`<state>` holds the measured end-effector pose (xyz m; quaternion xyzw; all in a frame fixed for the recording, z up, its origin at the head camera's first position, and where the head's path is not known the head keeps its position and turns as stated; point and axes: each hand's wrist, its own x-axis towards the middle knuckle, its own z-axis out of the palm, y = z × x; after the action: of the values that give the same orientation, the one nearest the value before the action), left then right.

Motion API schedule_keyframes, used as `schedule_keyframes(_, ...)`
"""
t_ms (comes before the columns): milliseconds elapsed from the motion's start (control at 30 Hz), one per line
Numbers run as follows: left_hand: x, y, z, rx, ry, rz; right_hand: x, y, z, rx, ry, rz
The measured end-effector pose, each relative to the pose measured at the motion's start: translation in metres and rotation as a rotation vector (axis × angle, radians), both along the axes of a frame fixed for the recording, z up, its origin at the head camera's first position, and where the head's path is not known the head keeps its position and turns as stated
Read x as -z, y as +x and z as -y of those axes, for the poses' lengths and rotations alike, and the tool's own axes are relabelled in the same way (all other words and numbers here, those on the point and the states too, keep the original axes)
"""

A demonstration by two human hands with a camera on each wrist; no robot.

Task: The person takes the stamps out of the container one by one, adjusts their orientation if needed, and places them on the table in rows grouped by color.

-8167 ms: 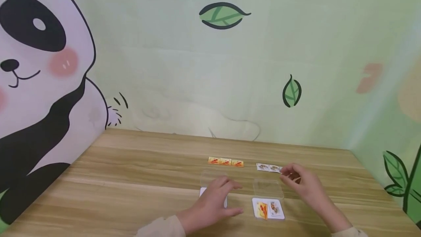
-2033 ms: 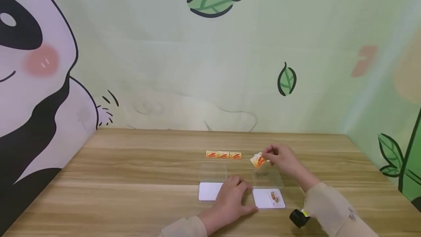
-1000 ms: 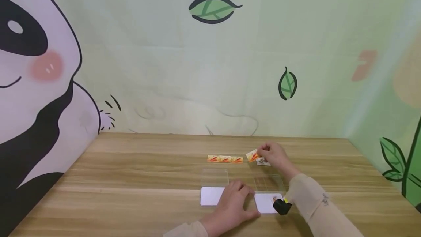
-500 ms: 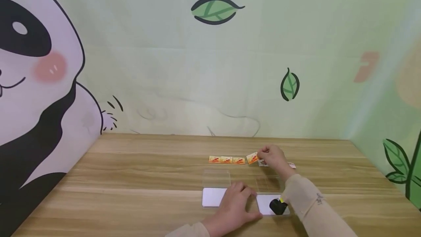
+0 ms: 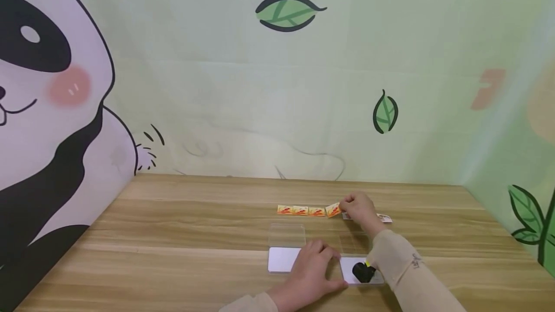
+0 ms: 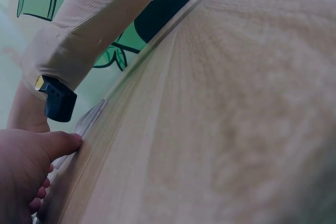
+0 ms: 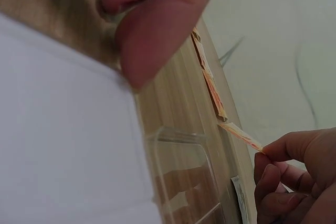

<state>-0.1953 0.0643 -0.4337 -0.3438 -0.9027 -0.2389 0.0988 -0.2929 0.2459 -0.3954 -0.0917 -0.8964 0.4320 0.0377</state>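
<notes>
My right hand pinches a small orange-and-yellow picture card by its right edge. The card is slightly tilted at the right end of a row of similar orange cards. White picture cards lie partly hidden beneath that hand. My left hand rests between two hinged clear cases with white bases. Its thumb and a fingertip are at the left edge of the right case. The left case lies open beside the back of the hand.
The right case's clear lid lies flat behind its white base, under the right forearm. A black wrist camera hangs from the right sleeve over that base. At the back of the wooden table rises a printed cloth backdrop.
The orange card that lay on the right case is now in my right hand, carried leftward to the row's end. My left hand moved from over the left case to the right case's edge.
</notes>
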Motion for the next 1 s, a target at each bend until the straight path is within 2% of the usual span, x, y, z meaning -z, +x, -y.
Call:
schedule_keyframes(267,0.0005,0.0002,-0.0006,0.001,-0.003,-0.018,-0.0001,0.0,0.0007,0.004,0.027,-0.004)
schedule_keyframes(533,0.0,-0.001,-0.0001,0.011,-0.005,0.019,0.0001,-0.0024,0.0012,0.009,0.046,0.008)
schedule_keyframes(1000,0.0037,-0.0023,-0.0001,0.015,-0.001,-0.007,-0.0003,-0.0002,0.0003,-0.003,0.126,0.018)
